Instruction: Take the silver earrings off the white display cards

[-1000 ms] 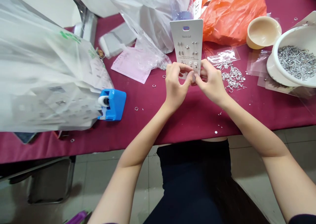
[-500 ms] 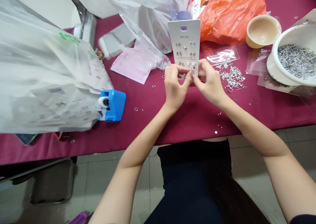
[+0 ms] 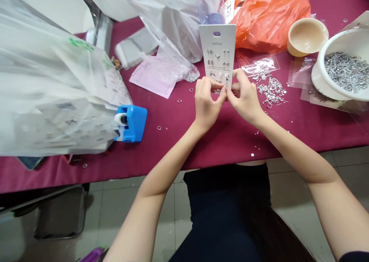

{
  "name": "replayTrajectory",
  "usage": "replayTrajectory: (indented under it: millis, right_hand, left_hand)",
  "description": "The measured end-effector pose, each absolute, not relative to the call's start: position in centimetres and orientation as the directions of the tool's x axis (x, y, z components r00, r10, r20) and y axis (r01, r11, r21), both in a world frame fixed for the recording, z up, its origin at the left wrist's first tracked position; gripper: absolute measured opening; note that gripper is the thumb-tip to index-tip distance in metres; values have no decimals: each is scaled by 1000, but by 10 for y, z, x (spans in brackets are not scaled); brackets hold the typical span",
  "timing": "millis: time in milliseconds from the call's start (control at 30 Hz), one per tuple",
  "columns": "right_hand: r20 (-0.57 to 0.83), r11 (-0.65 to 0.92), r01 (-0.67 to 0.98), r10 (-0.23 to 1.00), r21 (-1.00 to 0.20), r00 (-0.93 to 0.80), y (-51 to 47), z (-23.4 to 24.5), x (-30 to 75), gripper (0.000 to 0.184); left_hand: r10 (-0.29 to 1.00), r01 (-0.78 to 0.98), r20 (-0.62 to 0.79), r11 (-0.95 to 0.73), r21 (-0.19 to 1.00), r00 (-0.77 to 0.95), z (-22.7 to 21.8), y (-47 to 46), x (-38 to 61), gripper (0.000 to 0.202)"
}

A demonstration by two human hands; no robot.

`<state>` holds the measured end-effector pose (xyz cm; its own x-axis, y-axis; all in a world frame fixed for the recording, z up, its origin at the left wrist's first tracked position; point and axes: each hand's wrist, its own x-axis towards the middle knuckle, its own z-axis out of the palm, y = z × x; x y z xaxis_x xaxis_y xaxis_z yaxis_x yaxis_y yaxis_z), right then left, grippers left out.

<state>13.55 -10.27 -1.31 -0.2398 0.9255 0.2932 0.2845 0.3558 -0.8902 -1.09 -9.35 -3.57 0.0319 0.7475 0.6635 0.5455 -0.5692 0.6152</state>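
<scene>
Earring card (image 3: 218, 58) is held low by left hand (image 3: 206, 103) and right hand (image 3: 245, 98).

Pale tiled floor (image 3: 112, 206), maroon-covered table (image 3: 227, 139), dark metal-framed chair (image 3: 60, 214)

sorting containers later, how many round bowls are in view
2. A small, round beige bowl stands just right of the crinkled orange-red plastic bag; a larger, round white bowl, heaped with thin silvery metal pieces, is cut off by the right edge. More may be hidden.
</scene>
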Motion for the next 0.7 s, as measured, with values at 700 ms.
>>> replayTrajectory:
  millis: [700]
  right_hand:
    - [291, 337, 200, 929, -920, -227, -105, -8, 133, 16]
  left_hand:
    - [803, 505, 596, -523, 686, 22, -31, -97, -13, 21]
